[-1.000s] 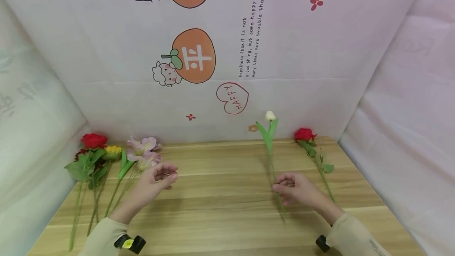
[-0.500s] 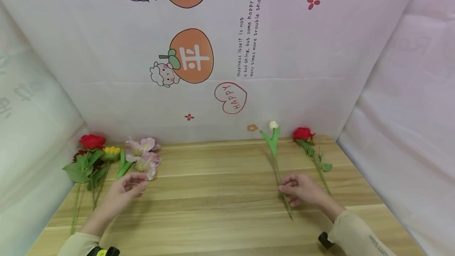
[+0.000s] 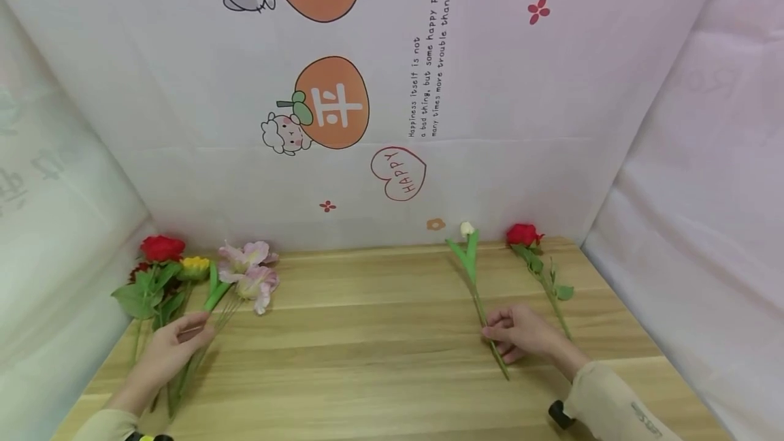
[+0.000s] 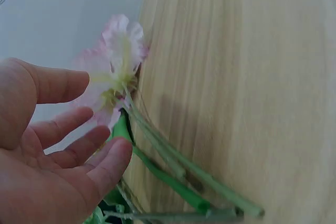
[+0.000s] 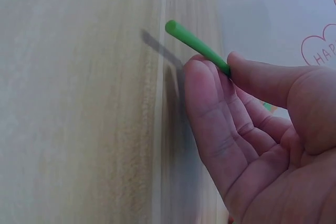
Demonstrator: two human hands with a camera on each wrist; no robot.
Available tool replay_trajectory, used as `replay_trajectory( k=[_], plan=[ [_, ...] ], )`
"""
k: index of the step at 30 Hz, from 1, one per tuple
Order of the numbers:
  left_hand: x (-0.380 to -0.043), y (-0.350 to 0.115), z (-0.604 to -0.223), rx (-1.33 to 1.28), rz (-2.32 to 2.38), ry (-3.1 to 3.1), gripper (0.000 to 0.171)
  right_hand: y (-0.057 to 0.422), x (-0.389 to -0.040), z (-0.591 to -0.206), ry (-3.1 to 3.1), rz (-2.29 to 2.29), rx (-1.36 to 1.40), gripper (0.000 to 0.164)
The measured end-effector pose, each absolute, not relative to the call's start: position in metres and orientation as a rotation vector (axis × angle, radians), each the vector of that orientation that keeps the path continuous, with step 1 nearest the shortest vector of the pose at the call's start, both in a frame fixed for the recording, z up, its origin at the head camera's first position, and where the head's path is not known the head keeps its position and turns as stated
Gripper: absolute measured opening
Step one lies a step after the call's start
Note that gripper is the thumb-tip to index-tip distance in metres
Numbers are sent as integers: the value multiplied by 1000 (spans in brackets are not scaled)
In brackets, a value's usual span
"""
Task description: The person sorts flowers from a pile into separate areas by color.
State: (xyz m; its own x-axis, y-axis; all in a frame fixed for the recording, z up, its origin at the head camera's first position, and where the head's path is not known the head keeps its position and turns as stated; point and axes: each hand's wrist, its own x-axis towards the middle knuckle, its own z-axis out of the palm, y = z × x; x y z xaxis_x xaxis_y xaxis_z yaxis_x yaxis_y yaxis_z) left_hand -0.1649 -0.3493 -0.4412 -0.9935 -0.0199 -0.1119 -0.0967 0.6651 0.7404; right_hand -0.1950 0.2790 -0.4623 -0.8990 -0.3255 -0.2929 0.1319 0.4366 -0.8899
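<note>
Between thumb and fingers my right hand (image 3: 520, 332) pinches the stem of a white tulip (image 3: 467, 229). Its cut green stem end (image 5: 191, 44) sticks out past the fingertips in the right wrist view. My left hand (image 3: 174, 349) is over the flower stems at the left, with thumb and fingers apart and nothing between them. Just beyond it lie pale pink flowers (image 3: 254, 271) and a green-leaved stem (image 3: 216, 297). In the left wrist view, several green stems (image 4: 173, 179) run below the fingers of that hand. The hand hides parts of the stems in the head view.
At the far left lie a red rose (image 3: 162, 248) and a yellow flower (image 3: 195, 267). Another red rose (image 3: 523, 234) lies at the right, its stem partly behind my right forearm. A wooden table (image 3: 367, 332) meets white printed cloth (image 3: 490, 87) at the back.
My left hand has moved left and nearer, from beside the pink flowers to over the stems. My right hand has lowered the white tulip a little, and its head is now lower.
</note>
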Motion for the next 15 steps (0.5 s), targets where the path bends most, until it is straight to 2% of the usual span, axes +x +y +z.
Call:
replay_trajectory(
  k=[10,15],
  plan=[
    [-168,-369,-438,-158,1095,2687,87,276,-194,-464,2277,-1432,-156,23],
    [-169,-373,-437,-163,1057,2652,91,275,-194,-466,2282,-1417,-129,26]
  ],
)
